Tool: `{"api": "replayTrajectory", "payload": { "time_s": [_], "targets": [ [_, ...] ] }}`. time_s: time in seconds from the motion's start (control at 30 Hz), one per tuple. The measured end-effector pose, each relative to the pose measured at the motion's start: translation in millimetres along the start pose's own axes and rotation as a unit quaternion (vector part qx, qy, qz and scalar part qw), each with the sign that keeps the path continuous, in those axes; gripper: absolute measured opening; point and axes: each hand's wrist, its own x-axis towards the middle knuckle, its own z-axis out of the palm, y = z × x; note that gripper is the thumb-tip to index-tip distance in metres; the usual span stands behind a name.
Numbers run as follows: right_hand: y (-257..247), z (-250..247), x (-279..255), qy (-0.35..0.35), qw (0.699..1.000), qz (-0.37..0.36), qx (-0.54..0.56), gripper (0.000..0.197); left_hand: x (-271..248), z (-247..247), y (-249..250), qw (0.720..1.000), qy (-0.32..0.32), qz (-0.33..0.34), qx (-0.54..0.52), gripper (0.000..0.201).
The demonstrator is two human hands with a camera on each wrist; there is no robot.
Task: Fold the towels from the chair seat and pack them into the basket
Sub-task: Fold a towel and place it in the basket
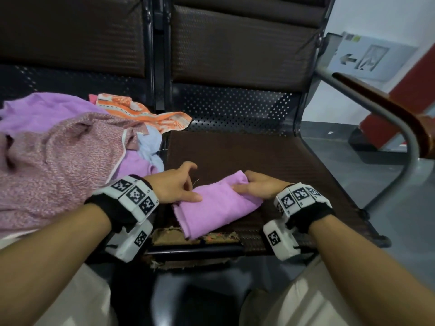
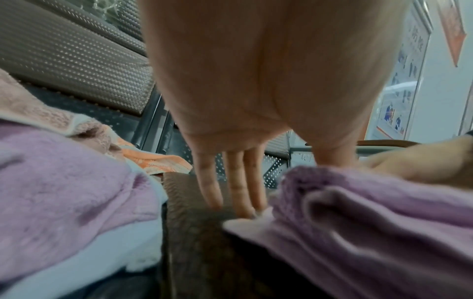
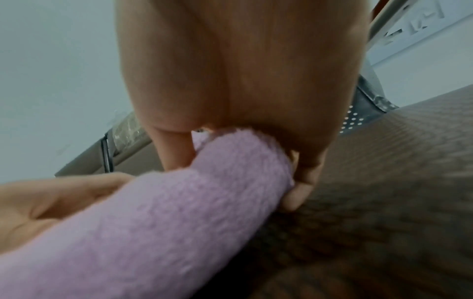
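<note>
On the brown textured chair seat (image 1: 270, 161), near its frayed front edge, a folded pink towel (image 1: 216, 203) is laid, its long axis slanting from near-left to far-right; bare seat is left beyond it and to its right, up to the armrest (image 1: 386, 109); its far end is pinched by the right hand (image 1: 261, 188); its left edge is pressed by the left hand (image 1: 176, 184), fingers extended; fluffy loose towels (image 1: 58, 149) are heaped on the left.

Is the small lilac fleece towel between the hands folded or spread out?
Folded: the small lilac fleece towel lies as a compact layered rectangle on the brown seat.
</note>
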Motion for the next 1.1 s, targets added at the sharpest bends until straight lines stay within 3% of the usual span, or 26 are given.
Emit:
{"api": "replayTrajectory", "payload": {
  "time_s": [0.1, 0.17, 0.23, 0.33, 0.37, 0.53, 0.73, 0.9, 1.1],
  "targets": [
    [-23, 1, -14, 0.049, 0.991, -0.103, 0.067, 0.032, -12, 5, 5, 0.998, 0.033, 0.028, -0.037, 0.120],
    [-41, -1, -30, 0.062, 0.974, -0.185, 0.118, 0.029, -18, 3, 13, 0.996, 0.040, 0.065, -0.047, 0.130],
    [-57, -7, -48, 0.069, 0.956, -0.245, 0.147, 0.032, -22, -1, 21, 0.992, 0.058, 0.089, -0.072, 0.116],
    [-72, -27, -81, 0.109, 0.945, -0.279, 0.135, 0.037, -31, -1, 39, 0.982, 0.127, 0.101, -0.101, 0.059],
    [-75, -35, -92, 0.131, 0.943, -0.279, 0.129, 0.038, -34, -2, 46, 0.979, 0.151, 0.101, -0.098, 0.050],
    [-66, -79, -150, 0.302, 0.910, -0.258, 0.116, 0.033, -48, -22, 103, 0.973, 0.189, 0.130, -0.033, 0.045],
    [-8, -118, -232, 0.472, 0.831, -0.206, 0.210, 0.025, -51, -34, 197, 0.950, 0.245, 0.188, 0.050, 0.024],
    [79, -110, -287, 0.537, 0.776, -0.143, 0.297, 0.024, -30, 10, 285, 0.945, 0.177, 0.253, 0.104, 0.020],
    [201, -44, -325, 0.542, 0.764, -0.017, 0.350, 0.026, 2, 113, 334, 0.961, -0.019, 0.231, 0.149, 0.027]
  ]
}}
